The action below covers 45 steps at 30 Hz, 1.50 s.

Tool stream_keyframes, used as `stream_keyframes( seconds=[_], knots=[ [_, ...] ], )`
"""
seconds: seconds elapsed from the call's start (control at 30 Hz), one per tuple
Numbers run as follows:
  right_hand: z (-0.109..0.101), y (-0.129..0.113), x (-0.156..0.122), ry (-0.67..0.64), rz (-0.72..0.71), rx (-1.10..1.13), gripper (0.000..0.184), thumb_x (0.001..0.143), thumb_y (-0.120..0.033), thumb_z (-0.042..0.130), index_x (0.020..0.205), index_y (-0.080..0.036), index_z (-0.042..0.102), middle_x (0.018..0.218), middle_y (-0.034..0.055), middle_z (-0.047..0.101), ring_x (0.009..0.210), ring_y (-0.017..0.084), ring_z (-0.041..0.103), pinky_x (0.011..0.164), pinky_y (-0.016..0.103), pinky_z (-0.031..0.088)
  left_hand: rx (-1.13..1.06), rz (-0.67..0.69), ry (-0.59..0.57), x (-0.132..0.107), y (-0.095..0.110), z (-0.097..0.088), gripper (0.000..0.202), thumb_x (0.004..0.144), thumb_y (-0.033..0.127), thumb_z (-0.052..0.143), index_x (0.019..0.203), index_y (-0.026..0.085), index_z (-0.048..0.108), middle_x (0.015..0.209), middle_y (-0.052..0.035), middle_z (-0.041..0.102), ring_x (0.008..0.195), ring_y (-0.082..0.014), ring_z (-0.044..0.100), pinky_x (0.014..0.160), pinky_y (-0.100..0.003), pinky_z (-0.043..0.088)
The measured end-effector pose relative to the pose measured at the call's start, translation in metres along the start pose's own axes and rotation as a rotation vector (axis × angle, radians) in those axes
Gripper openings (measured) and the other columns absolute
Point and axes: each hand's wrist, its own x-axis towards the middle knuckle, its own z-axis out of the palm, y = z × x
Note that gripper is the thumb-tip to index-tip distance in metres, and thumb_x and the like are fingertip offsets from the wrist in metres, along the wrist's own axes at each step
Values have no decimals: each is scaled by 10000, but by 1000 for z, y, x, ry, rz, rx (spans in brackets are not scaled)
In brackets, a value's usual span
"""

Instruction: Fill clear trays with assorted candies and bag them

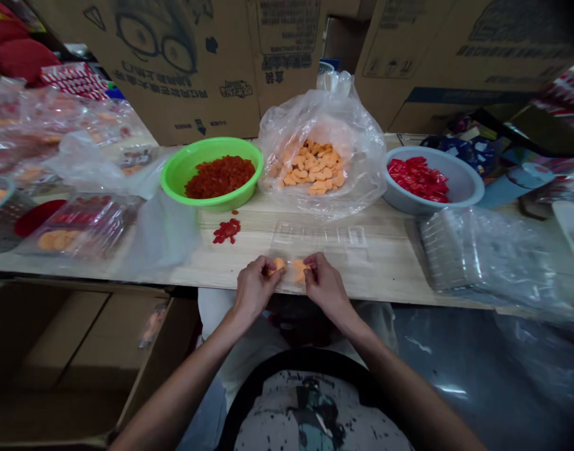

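Observation:
My left hand [257, 283] pinches an orange snack piece [278, 264] at the table's front edge. Close beside it, my right hand [325, 283] has its fingertips closed on the edge of another orange snack piece [299, 270]. Both pieces are over the near part of a clear plastic tray [357, 237] with moulded compartments, lying flat. Just behind the tray stands an open clear bag [366, 169] with many orange pieces [315, 169] inside. A small pile of dark red pieces [227, 231] lies on the tabletop to the left.
A green bowl [178, 191] of reddish-brown pieces stands back left, a grey-blue bowl [465, 194] of red wrapped packets back right. Stacked clear trays [470, 250] lie at right, filled packs [75, 225] at left. Cardboard boxes [212, 62] wall the back. An open carton [80, 351] sits below left.

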Motion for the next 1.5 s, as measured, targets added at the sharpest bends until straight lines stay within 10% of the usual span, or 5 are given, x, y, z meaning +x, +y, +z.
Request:
stream_keyframes(
  seconds=[0.2, 0.77, 1.0, 1.2, 1.5],
  knots=[
    [3, -10, -3, -67, -71, -338, 242, 837, -163, 442, 1067, -195, 512, 924, 95, 678, 819, 240, 645, 694, 316, 423, 295, 157, -135, -5, 5, -10, 159, 906, 252, 535, 1008, 219, 652, 920, -46, 713, 906, -215, 632, 823, -326, 475],
    [-21, -4, 31, -105, -214, -236, 376, 787, -51, 456, 1083, -154, 663, 1068, 100, 666, 962, 213, 625, 865, 307, 462, 581, 203, -141, 21, 10, -6, 193, 872, 290, 587, 1028, 225, 679, 1066, -94, 616, 1043, -282, 533, 886, -393, 445],
    [-23, -14, 73, -533, -381, -333, 406, 757, -21, 513, 1045, -194, 742, 993, 62, 669, 908, 181, 614, 819, 272, 457, 513, 228, -181, 27, 2, -8, 247, 926, 228, 500, 1086, 214, 688, 1035, -83, 604, 1003, -234, 564, 895, -337, 469],
    [-25, -23, 53, -318, -445, -534, 460, 753, 10, 477, 1152, -102, 678, 1086, 144, 609, 1000, 233, 558, 887, 328, 428, 475, 241, -263, 30, 2, -13, 301, 946, 211, 451, 1142, 211, 680, 1001, -83, 603, 976, -217, 595, 872, -312, 479],
    [-15, -28, 37, -433, -540, -708, 329, 766, -71, 560, 1068, -97, 687, 1032, 165, 661, 1007, 285, 568, 890, 400, 418, 533, 276, -335, 45, 9, -22, 265, 913, 180, 454, 1035, 237, 683, 1023, -83, 614, 974, -215, 619, 841, -309, 496]
  ],
)
